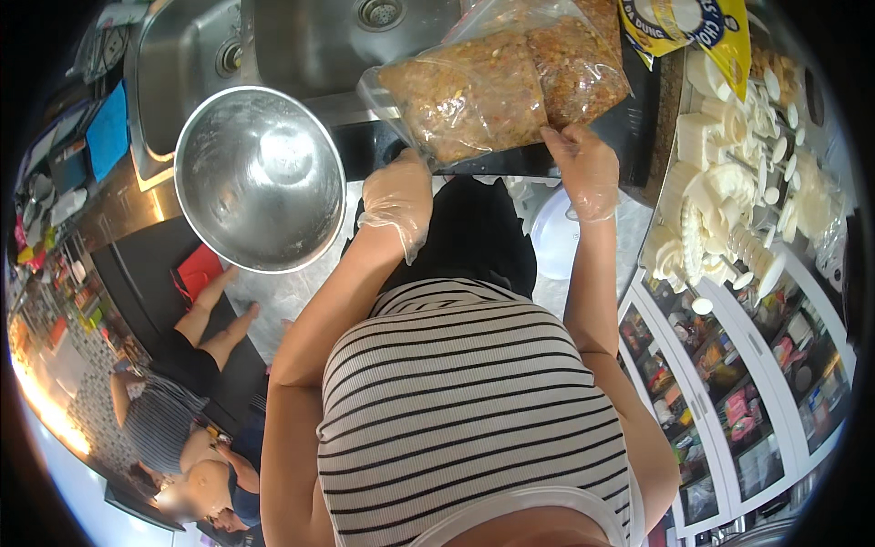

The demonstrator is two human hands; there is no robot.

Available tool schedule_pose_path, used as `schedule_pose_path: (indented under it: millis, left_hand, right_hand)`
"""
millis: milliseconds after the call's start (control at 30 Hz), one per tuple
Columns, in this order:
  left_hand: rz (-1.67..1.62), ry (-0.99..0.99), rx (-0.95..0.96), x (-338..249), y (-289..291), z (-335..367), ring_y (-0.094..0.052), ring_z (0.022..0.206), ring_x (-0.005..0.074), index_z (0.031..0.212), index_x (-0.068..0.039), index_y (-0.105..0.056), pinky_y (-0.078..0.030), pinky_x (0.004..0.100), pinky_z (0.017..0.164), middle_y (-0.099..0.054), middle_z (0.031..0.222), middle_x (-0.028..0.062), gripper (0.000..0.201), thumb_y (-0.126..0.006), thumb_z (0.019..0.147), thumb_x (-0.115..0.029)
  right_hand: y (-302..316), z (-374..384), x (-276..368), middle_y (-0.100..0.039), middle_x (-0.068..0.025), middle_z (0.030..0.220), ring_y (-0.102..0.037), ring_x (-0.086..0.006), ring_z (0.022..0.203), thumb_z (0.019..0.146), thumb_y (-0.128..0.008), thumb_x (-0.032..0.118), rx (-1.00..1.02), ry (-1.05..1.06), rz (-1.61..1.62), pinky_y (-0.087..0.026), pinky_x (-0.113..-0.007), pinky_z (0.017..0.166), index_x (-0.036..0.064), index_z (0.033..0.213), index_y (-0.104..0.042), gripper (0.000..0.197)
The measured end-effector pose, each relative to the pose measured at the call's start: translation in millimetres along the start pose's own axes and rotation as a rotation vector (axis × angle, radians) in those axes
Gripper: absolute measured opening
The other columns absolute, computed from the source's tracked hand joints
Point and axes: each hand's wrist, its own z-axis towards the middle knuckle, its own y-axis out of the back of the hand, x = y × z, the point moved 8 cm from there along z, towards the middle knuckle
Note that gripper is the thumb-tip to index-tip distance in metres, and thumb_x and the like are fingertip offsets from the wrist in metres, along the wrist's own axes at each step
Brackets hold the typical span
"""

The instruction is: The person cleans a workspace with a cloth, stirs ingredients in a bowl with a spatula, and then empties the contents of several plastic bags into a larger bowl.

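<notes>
A clear plastic bag [465, 96], packed flat with a brownish, chunky mixture, lies at the counter's near edge by the sink. My left hand [398, 196], in a thin clear glove, is closed at the bag's near left corner; its fingertips are partly hidden. At the near right edge, my right hand [583, 173], also gloved, pinches the plastic between thumb and fingers. A darker, redder filled bag [579, 73] lies against the first one on the right. Just left of my left hand stands a large steel mixing bowl [260, 178], with whitish smears inside.
Beyond the bowl is a double steel sink [310, 55]. A yellow and white package [688, 27] lies at the far right. White plastic moulds with plungers [720, 191] crowd the right counter, above glass-fronted drawers [729, 392]. Another person [173, 410] is at the lower left.
</notes>
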Motion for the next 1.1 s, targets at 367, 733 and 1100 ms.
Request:
schedule_pose_path:
  millis: [367,733,1100]
  left_hand:
    - [-0.651,0.288,-0.112,58,-49,-11,-0.061,0.059,0.0219,0.097,0.000,-0.058,-0.048,0.0325,0.057,-0.062,0.070,0.0099,0.035,-0.050,0.090,-0.033]
    - [-0.727,0.316,-0.041,61,-49,-15,-0.061,0.087,0.0375,0.101,-0.002,-0.058,-0.045,0.0426,0.077,-0.064,0.089,0.0209,0.036,-0.048,0.089,-0.035]
    - [-1.169,0.364,-0.217,69,-36,-19,-0.045,0.055,0.0061,0.120,-0.004,-0.049,-0.038,0.0218,0.050,-0.053,0.069,0.0001,0.033,-0.041,0.097,-0.026]
  right_hand:
    - [-47,-12,96,-0.065,-0.0138,0.085,-0.063,-0.0313,0.074,0.081,-0.064,0.023,0.092,0.510,0.070,-0.049,-0.036,0.065,0.0038,0.090,-0.064,0.021]
    - [-106,-28,124,-0.065,-0.0148,0.088,-0.062,-0.0315,0.080,0.080,-0.062,0.025,0.290,0.516,0.054,-0.049,-0.039,0.070,0.0037,0.098,-0.064,0.029]
    - [-121,-36,116,-0.063,-0.0151,0.074,-0.062,-0.0326,0.067,0.077,-0.064,0.034,0.299,0.409,-0.004,-0.049,-0.040,0.061,0.0022,0.079,-0.063,0.032]
